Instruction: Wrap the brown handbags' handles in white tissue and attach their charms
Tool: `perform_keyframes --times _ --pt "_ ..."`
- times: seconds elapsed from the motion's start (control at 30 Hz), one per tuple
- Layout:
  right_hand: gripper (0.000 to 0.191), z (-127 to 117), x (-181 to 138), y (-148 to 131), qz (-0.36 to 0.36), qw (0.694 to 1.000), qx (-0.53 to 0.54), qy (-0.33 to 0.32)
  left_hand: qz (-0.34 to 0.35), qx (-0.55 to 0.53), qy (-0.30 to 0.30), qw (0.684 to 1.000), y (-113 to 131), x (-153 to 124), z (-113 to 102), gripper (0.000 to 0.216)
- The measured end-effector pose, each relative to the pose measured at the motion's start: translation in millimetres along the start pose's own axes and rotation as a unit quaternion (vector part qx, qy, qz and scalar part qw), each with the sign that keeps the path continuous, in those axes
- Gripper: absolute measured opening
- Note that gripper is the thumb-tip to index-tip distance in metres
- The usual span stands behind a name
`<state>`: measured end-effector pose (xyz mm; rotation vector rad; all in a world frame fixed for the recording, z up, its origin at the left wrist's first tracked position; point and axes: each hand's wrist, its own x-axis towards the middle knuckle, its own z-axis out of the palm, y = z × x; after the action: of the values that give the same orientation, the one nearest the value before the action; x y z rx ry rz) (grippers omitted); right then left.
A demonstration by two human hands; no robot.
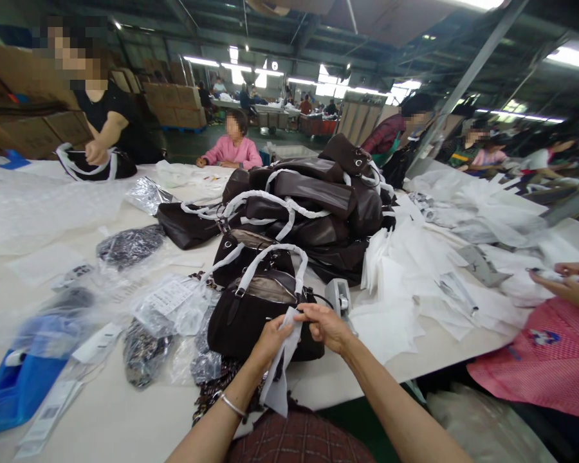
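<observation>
A dark brown handbag [241,321] stands on the table in front of me, its top open on a beige lining. White wrapping covers its raised handle [275,252]. My left hand [273,335] pinches a strip of white tissue paper [282,373] that hangs down before the bag's right side. Close by, my right hand [325,326] has thumb and fingertips drawn together at the strip's upper end, by the base of the handle. Whether those fingers grip the paper or a small part of the bag is hidden. Metal chain [207,395] lies beneath the bag.
Behind rises a heap of brown handbags [313,186]. White tissue sheets [390,302] spread to the right, beside a small grey device [338,296]. Plastic-wrapped chains [147,350] and a blue tape dispenser [29,379] lie left. A co-worker's hands [567,280] are at far right.
</observation>
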<state>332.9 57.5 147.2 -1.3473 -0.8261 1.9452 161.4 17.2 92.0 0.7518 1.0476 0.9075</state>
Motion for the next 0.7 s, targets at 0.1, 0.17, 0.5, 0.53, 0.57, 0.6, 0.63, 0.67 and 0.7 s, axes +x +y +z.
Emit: perform_keyframes --times 0.1,0.17,0.5,0.53,0.57,0.6,0.63,0.67,0.7 --pt "0.041 -29 -14 -3 -0.075 0.993 -0.012 0.092 -0.003 -0.012 -0.012 1.000 2 -3 0 0.054" --pt "0.036 -44 -23 1 -0.101 0.982 -0.071 0.143 0.001 -0.010 -0.015 1.000 3 -5 1 0.053" --pt "0.045 14 -17 49 -0.026 0.998 -0.029 0.054 0.131 0.172 0.021 0.976 1 -9 6 0.045" --pt "0.045 18 -14 50 -0.028 0.998 -0.022 0.055 0.138 0.196 0.027 0.970 3 -10 6 0.045" --pt "0.045 20 -11 51 -0.029 0.998 -0.011 0.061 0.137 0.211 0.032 0.967 5 -12 5 0.045" --pt "0.045 21 -9 51 -0.031 0.997 0.002 0.070 0.133 0.217 0.035 0.967 7 -14 4 0.046" --pt "0.045 20 -7 52 -0.033 0.996 0.015 0.078 0.130 0.216 0.034 0.967 9 -16 3 0.047" --pt "0.046 19 -5 53 -0.033 0.996 0.021 0.084 0.130 0.211 0.032 0.968 10 -17 2 0.047" --pt "0.046 18 -3 54 -0.032 0.995 0.020 0.087 0.130 0.205 0.031 0.969 11 -17 0 0.048"
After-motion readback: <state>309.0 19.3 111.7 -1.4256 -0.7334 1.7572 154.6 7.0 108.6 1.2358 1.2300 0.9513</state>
